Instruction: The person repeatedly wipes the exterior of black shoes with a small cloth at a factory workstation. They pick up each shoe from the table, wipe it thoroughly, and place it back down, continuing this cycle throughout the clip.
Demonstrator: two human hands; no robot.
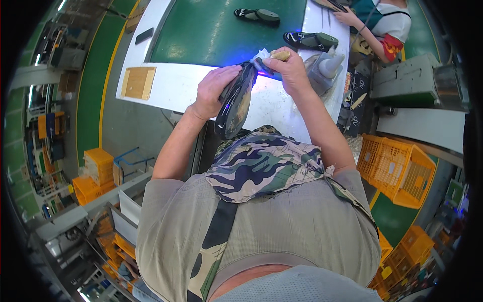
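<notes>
My left hand point(214, 90) is closed round the side of a glossy black shoe point(232, 110), tilted with its rounded toe toward me and its sole turned to the right. My right hand point(292, 73) pinches a crumpled pale blue-white cloth point(260, 59) against the far end of the shoe. A tan lump point(282, 54) also shows at the fingers of that hand; its kind is unclear. Beyond, two more black shoes with green lasts inside lie on the table, one at the far edge point(256, 16) and one nearer point(309, 40).
A green mat point(201, 35) covers part of the white table point(176, 93). A white bottle point(329, 65) stands by my right wrist. At left lie a wooden board point(138, 83) and a dark flat object point(144, 35). Another person point(387, 30) works at far right; orange crates point(395, 168) stand at right.
</notes>
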